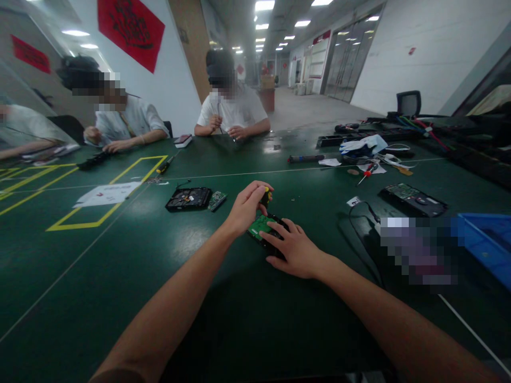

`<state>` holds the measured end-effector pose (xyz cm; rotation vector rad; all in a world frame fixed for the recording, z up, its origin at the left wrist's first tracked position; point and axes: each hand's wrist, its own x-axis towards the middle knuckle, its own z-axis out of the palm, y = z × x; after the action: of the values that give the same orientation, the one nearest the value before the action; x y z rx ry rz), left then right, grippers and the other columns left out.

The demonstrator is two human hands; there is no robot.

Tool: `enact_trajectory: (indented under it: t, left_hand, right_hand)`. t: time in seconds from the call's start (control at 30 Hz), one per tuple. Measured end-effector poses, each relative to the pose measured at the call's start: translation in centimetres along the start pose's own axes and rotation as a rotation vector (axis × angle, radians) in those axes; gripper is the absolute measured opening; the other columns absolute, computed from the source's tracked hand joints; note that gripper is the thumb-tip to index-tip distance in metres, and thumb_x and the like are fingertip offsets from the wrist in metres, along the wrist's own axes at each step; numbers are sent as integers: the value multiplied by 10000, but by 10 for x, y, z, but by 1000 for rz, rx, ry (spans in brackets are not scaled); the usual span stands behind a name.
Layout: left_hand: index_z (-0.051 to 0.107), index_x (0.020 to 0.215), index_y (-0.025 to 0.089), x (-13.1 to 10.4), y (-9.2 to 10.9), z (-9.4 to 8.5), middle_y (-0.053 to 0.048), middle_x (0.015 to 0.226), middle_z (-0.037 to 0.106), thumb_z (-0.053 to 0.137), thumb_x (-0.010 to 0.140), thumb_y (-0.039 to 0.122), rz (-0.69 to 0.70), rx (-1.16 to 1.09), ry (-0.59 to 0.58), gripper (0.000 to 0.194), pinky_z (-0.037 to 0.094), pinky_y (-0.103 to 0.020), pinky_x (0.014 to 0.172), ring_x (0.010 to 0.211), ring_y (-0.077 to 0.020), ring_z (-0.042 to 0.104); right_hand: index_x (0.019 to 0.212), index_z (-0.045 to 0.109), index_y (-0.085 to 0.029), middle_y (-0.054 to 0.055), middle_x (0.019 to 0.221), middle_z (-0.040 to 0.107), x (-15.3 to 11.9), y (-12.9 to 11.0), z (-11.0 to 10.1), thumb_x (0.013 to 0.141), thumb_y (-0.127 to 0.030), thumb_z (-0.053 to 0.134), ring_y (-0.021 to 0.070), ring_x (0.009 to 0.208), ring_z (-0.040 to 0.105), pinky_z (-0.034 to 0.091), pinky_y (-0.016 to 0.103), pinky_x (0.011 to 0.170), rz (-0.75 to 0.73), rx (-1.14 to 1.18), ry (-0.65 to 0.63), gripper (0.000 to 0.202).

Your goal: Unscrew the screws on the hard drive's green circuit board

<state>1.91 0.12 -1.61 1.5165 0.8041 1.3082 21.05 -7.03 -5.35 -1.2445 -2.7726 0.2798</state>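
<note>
A broad dark-green tabletop (179, 298) spreads before me, an angular blue plastic bin (483, 242) at three o'clock from my work. My right hand (297, 247), fingers spread apart, rests on a black rectangular hard drive with a green circuit board (258, 227), which lies at twelve o'clock, straight ahead of me. Another black boxy drive (413, 201) sits between two and three o'clock of it, a flat black drive (187, 198) at ten, with a small grey-green loose circuit board (217, 201) just beside that. Smallest, a yellow-and-black tool handle (268, 197) is clamped in my left hand (247, 205) near the worked drive's far edge (I cannot make out its tip).
</note>
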Motion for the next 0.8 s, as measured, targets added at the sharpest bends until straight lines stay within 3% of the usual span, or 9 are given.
enact_trajectory:
  t: [0.17,0.5,0.8]
  left_hand:
    - [723,1141,232,-2,4,2,-48,1058,612,571,981,497,-21,27,-15,344,563,-217,558,686,-102,597]
    - [661,1033,189,0,3,-2,-12,872,570,708,903,505,2,10,67,346,591,-235,616,746,-126,560]
    - [697,1042,199,-1,12,-7,-53,951,636,657,915,412,-61,-27,-26,252,583,-236,590,844,-167,623]
  right_hand:
    - [1605,368,-355,88,1669,308,1,0,2,972,-610,543,482,1484,223,287,666,1141,-6,-8,9,705]
    - [1609,358,-363,87,1668,313,0,0,-1,975,-615,532,475,1487,220,275,674,1147,-5,4,-3,705]
    - [1608,354,-374,72,1673,301,-1,1,-1,979,-605,537,474,1492,212,271,672,1152,-10,-1,4,695]
